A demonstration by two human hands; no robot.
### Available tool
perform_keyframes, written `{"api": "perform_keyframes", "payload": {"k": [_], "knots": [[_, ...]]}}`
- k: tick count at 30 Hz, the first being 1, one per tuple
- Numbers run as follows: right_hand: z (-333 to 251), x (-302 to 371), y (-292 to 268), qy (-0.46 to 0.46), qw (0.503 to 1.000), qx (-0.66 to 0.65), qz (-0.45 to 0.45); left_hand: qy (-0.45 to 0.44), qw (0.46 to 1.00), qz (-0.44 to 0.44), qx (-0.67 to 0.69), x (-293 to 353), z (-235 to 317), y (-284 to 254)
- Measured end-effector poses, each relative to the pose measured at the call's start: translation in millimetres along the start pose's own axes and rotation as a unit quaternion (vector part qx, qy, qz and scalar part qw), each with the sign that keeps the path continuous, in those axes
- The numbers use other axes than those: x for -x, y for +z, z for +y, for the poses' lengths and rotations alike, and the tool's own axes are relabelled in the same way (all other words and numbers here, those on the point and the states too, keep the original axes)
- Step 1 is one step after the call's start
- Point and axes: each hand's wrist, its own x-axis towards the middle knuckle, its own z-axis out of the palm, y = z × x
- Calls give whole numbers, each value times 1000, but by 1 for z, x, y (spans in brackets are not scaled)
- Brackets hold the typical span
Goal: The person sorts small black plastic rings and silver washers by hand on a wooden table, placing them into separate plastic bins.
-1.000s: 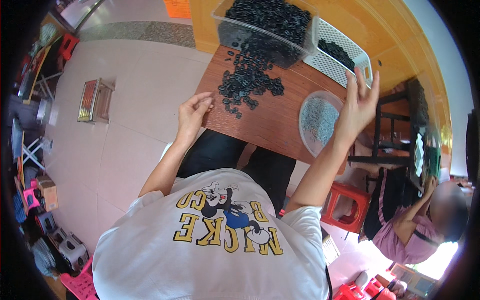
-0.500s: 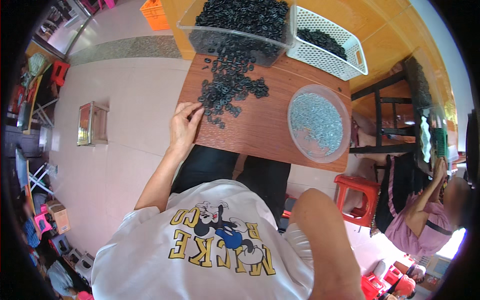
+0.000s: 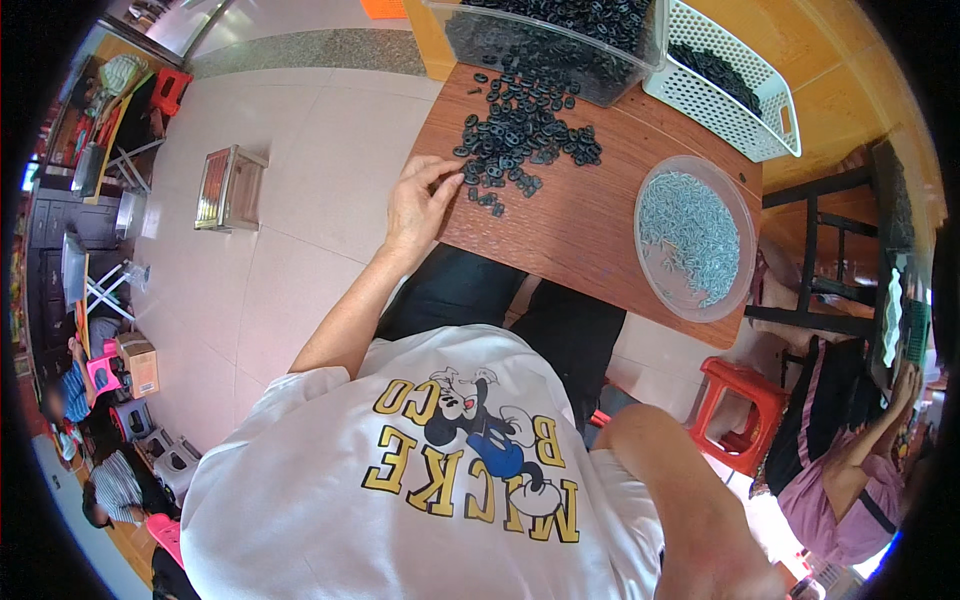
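My left hand [image 3: 418, 203] rests at the near left edge of the brown wooden table [image 3: 590, 235]. Its fingertips are drawn together at the rim of a loose pile of small black rings [image 3: 522, 135]; I cannot tell whether they pinch one. My right hand is out of sight; only the bare right arm [image 3: 690, 490] shows at the lower right. A round clear bowl [image 3: 742, 268] with small silvery pieces stands on the table's right side, apart from both arms.
A clear bin [image 3: 560, 40] full of black rings and a white slotted basket [image 3: 735, 85] stand at the table's far edge. A red stool [image 3: 742, 398] and a seated person [image 3: 860, 470] are at right. A small metal-framed box [image 3: 230, 185] sits on the tiled floor; more people sit far left.
My right arm dropped from above the bowl down to the lower right, taking the hand out of view. My left hand settled from a raised pose onto the edge of the black ring pile.
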Motion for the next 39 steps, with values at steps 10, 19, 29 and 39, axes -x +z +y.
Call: {"api": "perform_keyframes", "payload": {"k": [10, 19, 29, 39], "knots": [[0, 266, 128, 622, 701, -14, -349, 6, 1000, -22, 20, -6, 3, 9], [-6, 278, 127, 502, 713, 39, -488, 78, 996, -22, 42, -5, 3, 10], [-22, 240, 34, 693, 652, -111, -288, 10, 975, -130, 179, -7, 65, 35], [-74, 299, -38, 902, 369, -222, -35, 233, 881, -410, 43, 0, 185, 144]]}}
